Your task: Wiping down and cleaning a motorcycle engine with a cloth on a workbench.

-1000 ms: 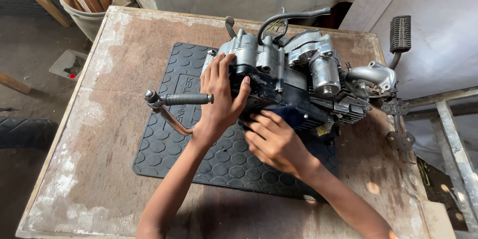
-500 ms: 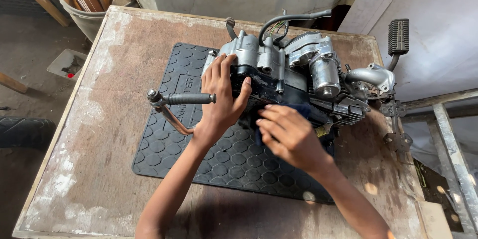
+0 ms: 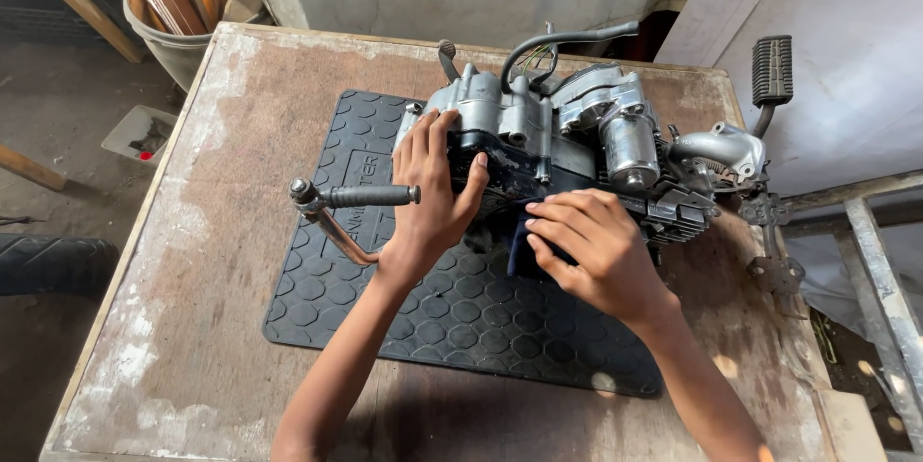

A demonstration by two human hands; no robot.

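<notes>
The engine [image 3: 577, 149] lies on a black rubber mat [image 3: 423, 308] on the surface [image 3: 192, 231]. The left hand [image 3: 433, 198] presses flat, fingers spread, against the engine's near side. The right hand [image 3: 586, 246], beside it, pushes a dark cloth [image 3: 519, 241] against the engine with flat fingers.

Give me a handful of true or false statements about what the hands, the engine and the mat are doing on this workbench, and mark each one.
1. The left hand lies flat against the engine. True.
2. The right hand presses a dark blue cloth against the engine's lower side. True.
3. The engine sits on bare wood. False: it rests on a black rubber mat laid on the wooden table.
4. The left hand grips the kick-start lever. False: the lever sticks out beside the hand, ungripped.
5. The right hand holds a wrench. False: no tool shows in it.
</notes>
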